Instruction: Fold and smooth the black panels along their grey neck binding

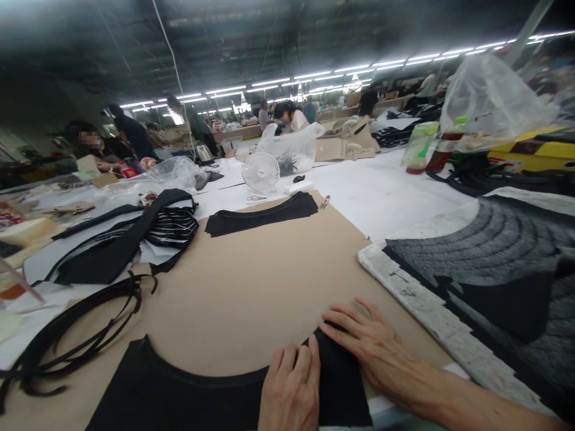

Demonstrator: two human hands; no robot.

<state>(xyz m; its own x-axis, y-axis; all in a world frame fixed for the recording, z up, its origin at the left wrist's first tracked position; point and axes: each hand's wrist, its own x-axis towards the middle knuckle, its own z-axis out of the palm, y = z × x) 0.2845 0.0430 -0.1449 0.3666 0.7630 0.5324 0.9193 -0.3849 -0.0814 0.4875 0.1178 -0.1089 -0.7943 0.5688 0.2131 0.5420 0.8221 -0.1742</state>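
The black piece (193, 398) is laid at the near edge of the tan board (256, 275), its curved rim turned away from the wearer. Its rim is covered by the left hand (290, 386), which is set back up, knuckles bent, fingers together; whether cloth is pinched beneath cannot be told. The right hand (371, 338) is laid palm down over the piece's right end, fingers slightly apart, its forearm slanted in from the lower right. Black strips (85, 344) are heaped to the left; a smaller black panel (265, 214) is placed at the far edge, near a fan (260, 172).
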